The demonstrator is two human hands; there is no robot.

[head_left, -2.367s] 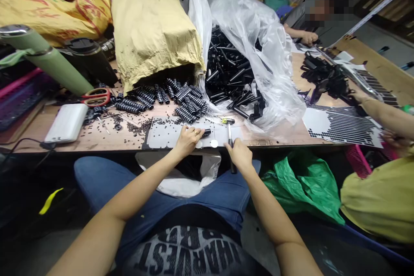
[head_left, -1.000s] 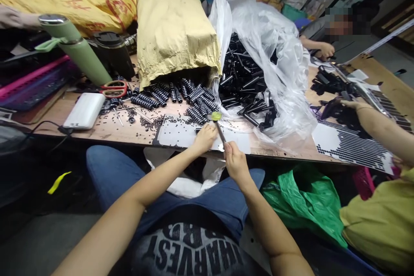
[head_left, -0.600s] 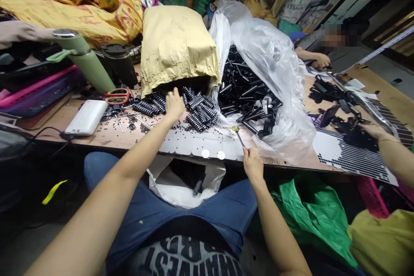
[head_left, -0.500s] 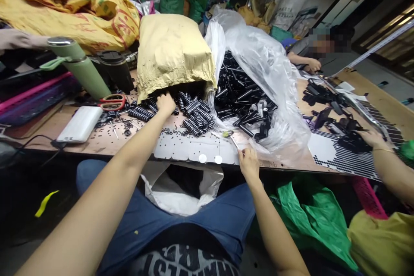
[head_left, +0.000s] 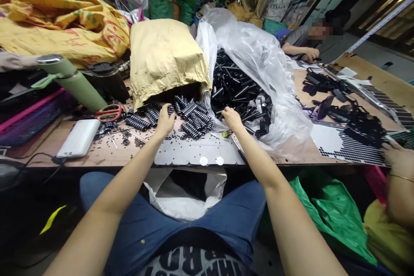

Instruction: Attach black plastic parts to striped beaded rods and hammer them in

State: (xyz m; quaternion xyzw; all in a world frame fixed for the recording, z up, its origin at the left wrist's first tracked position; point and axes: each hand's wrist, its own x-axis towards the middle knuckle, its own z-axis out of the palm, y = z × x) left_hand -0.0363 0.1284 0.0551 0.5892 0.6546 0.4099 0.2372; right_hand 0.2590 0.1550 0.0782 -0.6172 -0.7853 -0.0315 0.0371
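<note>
The left hand [head_left: 164, 121] lay palm down, just left of the frame's centre, fingers curled over the black-and-white ribbed cylinders [head_left: 190, 114] that spilled from the mouth of the tan crumpled paper sack [head_left: 164, 58]; whether it gripped one I could not tell. The right hand [head_left: 231, 117], just right of centre, reached with bent fingers into the opening of the clear plastic bag [head_left: 265, 58], touching the heap of black plastic rods [head_left: 236, 86] inside; a closed grasp could not be made out. Just below that hand a slim tool with a yellow-green tip [head_left: 230, 134] lay loose on the table [head_left: 97, 155], beside a pale grey sheet with scalloped front edge [head_left: 190, 155].

Half a second earlier the right hand had sat at the table's near edge pinching that tool; it had since let go and moved up into the plastic bag. The left hand had drawn slightly back from the sack's mouth.

Both forearms stretched forward from the lower frame, converging toward the middle. Below the table edge a white bag [head_left: 184, 194] gaped open between the knees. At the far right, another person's hand [head_left: 399, 159] rested by a white sheet of black dots [head_left: 339, 142].
</note>
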